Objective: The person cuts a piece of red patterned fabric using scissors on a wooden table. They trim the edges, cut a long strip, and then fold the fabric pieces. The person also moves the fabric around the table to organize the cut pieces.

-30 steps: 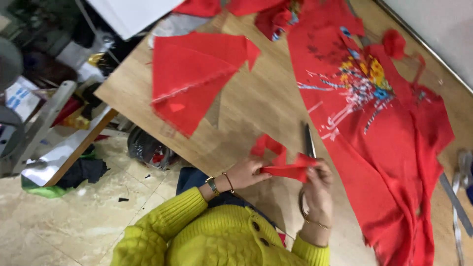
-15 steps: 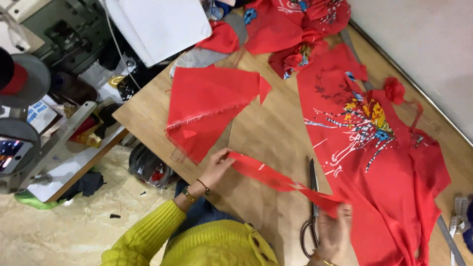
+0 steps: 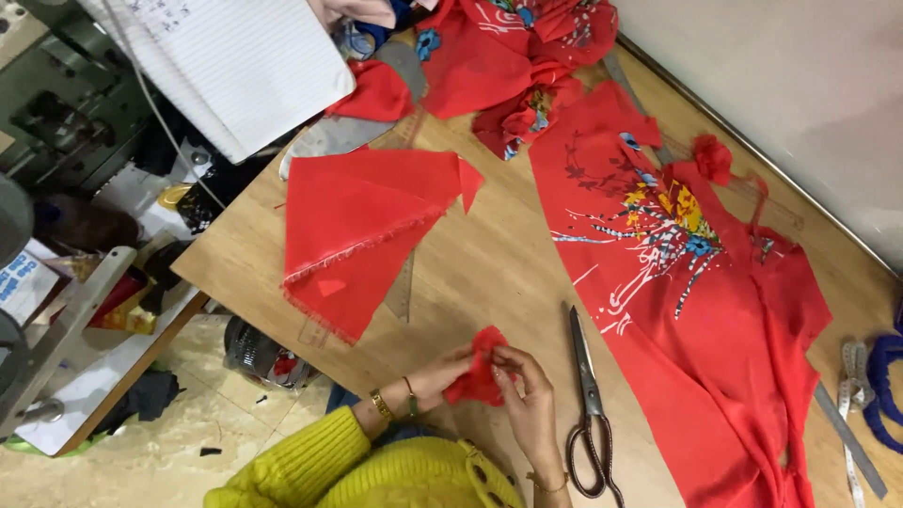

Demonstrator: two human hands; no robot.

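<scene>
Both hands meet at the near edge of the wooden desk [image 3: 489, 273]. The left hand [image 3: 435, 378] and the right hand [image 3: 529, 395] pinch a small bunched-up piece of red cloth [image 3: 480, 369] between them. The fingers of both hands are curled in and closed on the cloth, and it sits just above the desk edge, close to the person's body.

To do this bit well, I think the fingers should keep the folds tight and even. The cloth looks thin and slippery, so a loose pinch could let the bunch fall open. Small, slow moves would help.

Just to the right of the hands lie long metal scissors with dark handles [image 3: 588, 404], blades pointing away. They are near the right hand but not touching it.

Farther up the desk is a flat red fabric piece with a frayed edge [image 3: 362, 226]. On the right lies a long red dress panel with bright flower stitching [image 3: 696, 282]. A heap of more red fabric [image 3: 513, 56] sits at the far end, near a white lined sheet of paper [image 3: 235, 66]. The floor [image 3: 160, 461] below is pale and speckled, with bits and boxes crowded by the desk.
</scene>
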